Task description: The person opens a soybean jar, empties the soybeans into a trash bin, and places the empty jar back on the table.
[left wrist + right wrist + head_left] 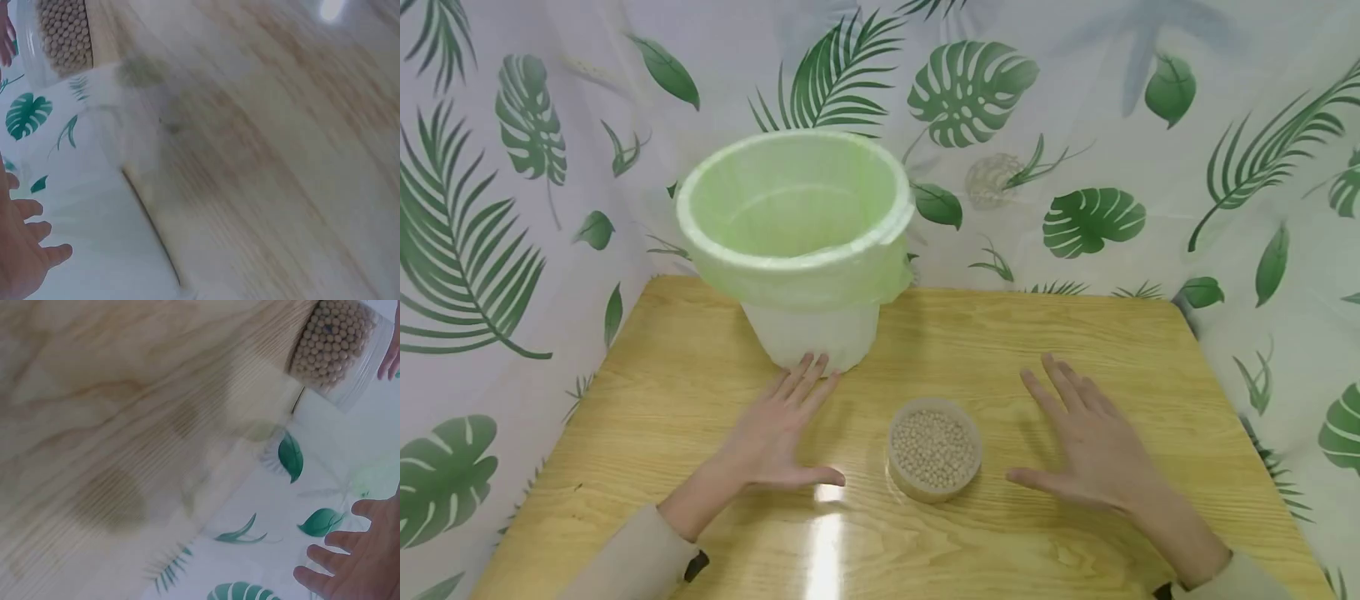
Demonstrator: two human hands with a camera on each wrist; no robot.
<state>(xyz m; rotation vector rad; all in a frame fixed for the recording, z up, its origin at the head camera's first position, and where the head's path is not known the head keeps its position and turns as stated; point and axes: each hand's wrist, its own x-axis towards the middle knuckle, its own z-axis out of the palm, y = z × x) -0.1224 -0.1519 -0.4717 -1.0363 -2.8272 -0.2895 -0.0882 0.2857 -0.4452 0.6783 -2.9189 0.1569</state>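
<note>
A clear round tub [934,450] full of small beige balls stands on the table between the two hands; its see-through wall [350,394] shows in the right wrist view. My left hand [782,437] is spread with fingers straight, left of the tub, its fingertips overlapping the foot of a white bucket [820,333] in the head view. To the tub's right, my right hand [1086,446] is likewise spread, thumb toward the tub, holding nothing. Both wrist views show the fingers of the left hand [25,250] and right hand [356,556] extended with nothing in them.
A pale green bag [797,208] lines the bucket and folds over its rim. The wooden table [1000,550] ends at a back edge against a leaf-printed cloth [1090,150], which also hangs at both sides. Light glares off the table near the front.
</note>
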